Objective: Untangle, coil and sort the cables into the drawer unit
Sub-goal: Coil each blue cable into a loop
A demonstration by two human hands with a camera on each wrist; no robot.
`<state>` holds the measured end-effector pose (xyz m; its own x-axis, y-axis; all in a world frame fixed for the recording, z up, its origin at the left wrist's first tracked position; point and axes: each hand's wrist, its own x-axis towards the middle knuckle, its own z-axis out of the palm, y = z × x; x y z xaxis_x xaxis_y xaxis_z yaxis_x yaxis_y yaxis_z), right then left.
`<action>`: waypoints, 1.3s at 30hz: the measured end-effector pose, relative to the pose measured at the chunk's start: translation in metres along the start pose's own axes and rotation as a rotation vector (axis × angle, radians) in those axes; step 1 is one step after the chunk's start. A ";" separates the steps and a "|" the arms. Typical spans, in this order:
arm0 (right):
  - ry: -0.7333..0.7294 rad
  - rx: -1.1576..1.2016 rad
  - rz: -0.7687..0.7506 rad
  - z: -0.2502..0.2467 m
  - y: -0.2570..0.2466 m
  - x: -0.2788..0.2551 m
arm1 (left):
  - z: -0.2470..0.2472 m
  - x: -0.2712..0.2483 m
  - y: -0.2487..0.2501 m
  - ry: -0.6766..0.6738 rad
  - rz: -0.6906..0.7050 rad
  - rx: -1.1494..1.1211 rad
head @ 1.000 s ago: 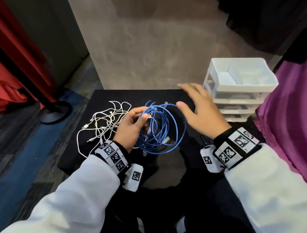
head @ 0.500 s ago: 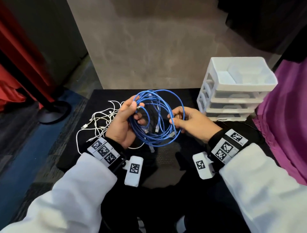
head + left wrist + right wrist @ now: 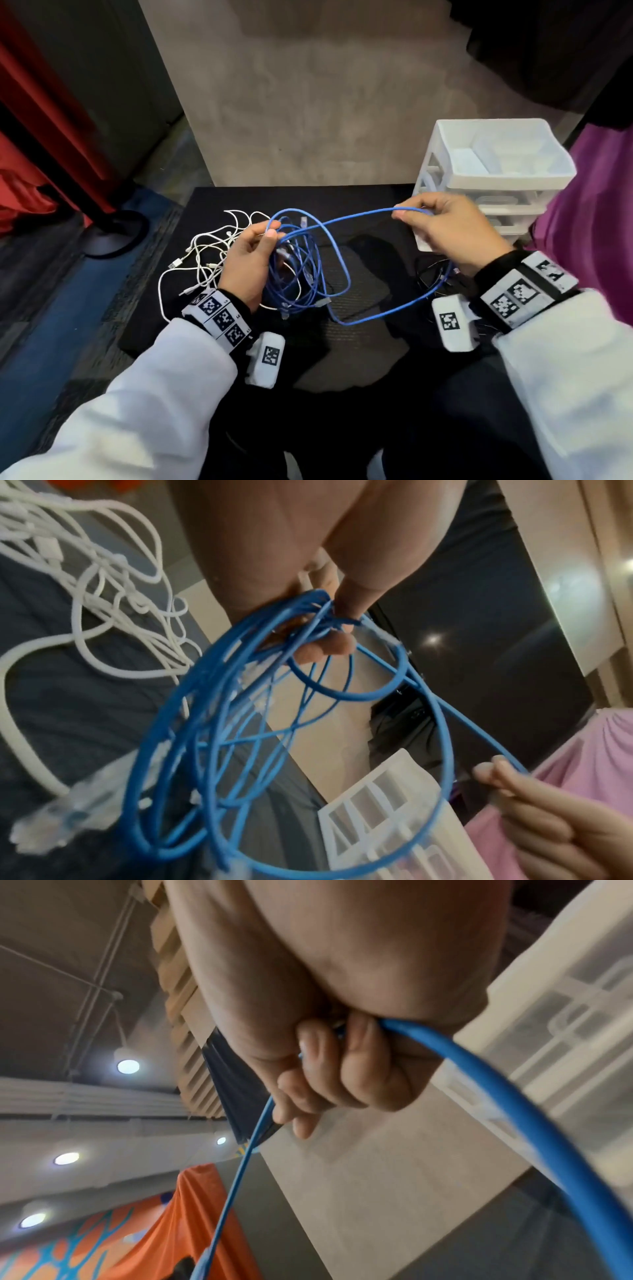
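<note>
The left hand (image 3: 247, 263) pinches the top of a bundle of blue Ethernet cable (image 3: 301, 270) between thumb and fingers, its loops hanging loosely below the grip with clear plug ends (image 3: 51, 823) dangling among them. From that bundle one long loop of the same cable runs out to the right hand (image 3: 448, 233), whose curled fingers and thumb clamp the strand at its far bend; the upper run stretches nearly taut between the two hands, while the lower run sags in a wide curve back toward the bundle. Both hands are raised above a black mat (image 3: 342, 198). On the mat behind the left hand lies a tangle of white charging cables (image 3: 209, 250), and a few thin black cables (image 3: 428, 270) lie beneath the right wrist. A white plastic drawer unit (image 3: 496, 178) stands at the mat's right edge, just behind the right hand, its top tray open.
</note>
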<state>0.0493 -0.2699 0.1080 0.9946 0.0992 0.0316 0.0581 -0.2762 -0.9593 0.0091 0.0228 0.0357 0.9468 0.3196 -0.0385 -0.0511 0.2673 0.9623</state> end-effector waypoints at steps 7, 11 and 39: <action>0.206 0.417 -0.076 -0.064 -0.062 0.013 | -0.012 0.028 -0.013 0.112 -0.164 0.006; 0.278 0.517 -0.176 -0.083 -0.087 0.012 | -0.015 0.039 -0.034 0.245 -0.301 0.083; -0.074 0.447 0.003 0.023 -0.036 -0.009 | 0.041 -0.005 -0.011 -0.191 0.568 0.869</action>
<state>0.0364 -0.2391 0.1363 0.9849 0.1715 0.0243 -0.0038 0.1614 -0.9869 0.0175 -0.0190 0.0367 0.8935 0.0249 0.4485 -0.3289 -0.6438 0.6909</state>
